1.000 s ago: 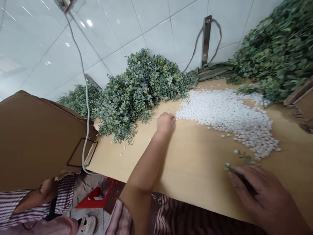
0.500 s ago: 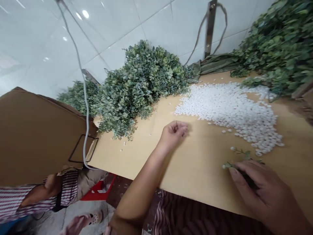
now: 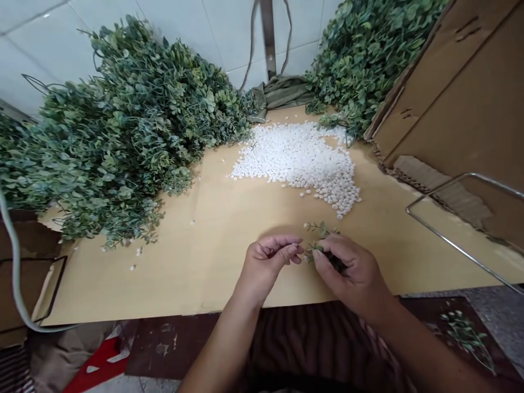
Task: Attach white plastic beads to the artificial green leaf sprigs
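My left hand (image 3: 270, 259) is pinched shut, thumb against fingertips, on something too small to make out. It sits just left of my right hand (image 3: 347, 267), which grips a small green sprig (image 3: 321, 229) whose leafy tip pokes out above the fingers. Both hands hover over the near part of the tan cardboard-covered table (image 3: 229, 234), almost touching. A heap of small white pieces (image 3: 298, 158) lies beyond them on the table.
A big mound of green artificial foliage (image 3: 118, 131) fills the left, another mound (image 3: 368, 49) the back right. Cardboard boxes stand at right (image 3: 462, 93) and lower left (image 3: 24, 267). A metal wire handle (image 3: 446, 218) juts in at right. White tiled wall behind.
My left hand drew back from the white heap, closed, to meet my right hand near the table's front. The view swung right, so the left box and the seated person dropped out.
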`<state>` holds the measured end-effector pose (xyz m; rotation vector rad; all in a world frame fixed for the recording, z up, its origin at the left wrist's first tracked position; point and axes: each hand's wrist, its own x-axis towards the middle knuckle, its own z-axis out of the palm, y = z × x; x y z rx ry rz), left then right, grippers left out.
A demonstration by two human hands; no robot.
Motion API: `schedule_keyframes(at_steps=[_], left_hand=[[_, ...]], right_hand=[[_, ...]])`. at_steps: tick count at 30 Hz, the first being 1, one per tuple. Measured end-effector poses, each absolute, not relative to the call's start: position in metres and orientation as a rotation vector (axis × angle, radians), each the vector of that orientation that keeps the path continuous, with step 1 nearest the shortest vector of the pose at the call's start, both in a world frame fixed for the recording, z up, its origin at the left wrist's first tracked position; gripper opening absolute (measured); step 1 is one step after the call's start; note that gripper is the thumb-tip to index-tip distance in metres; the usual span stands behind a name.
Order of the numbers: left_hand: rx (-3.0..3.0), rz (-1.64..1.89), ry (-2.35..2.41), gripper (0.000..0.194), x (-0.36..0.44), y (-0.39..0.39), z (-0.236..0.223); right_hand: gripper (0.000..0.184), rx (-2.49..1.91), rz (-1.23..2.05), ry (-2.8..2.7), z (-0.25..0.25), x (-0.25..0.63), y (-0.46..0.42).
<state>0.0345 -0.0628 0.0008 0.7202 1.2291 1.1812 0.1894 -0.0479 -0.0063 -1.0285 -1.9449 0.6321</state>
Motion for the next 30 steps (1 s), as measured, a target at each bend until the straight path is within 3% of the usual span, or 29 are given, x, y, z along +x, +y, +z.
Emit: schedule_keyframes(at_steps=[14,30], left_hand=[[0.775,1.164,1.252,0.016,0.0355,-0.0599,0.0010],[0.736,1.236,1.219,0.022,0.0373,-0.0606,-0.0011]], right_hand=[[0.018,-1.023,0.758,-1.969,-0.0051,0.1853,-0.0484],[0.018,-0.994,0.717,-1.921,-0.0045,0.1810,-0.0481]])
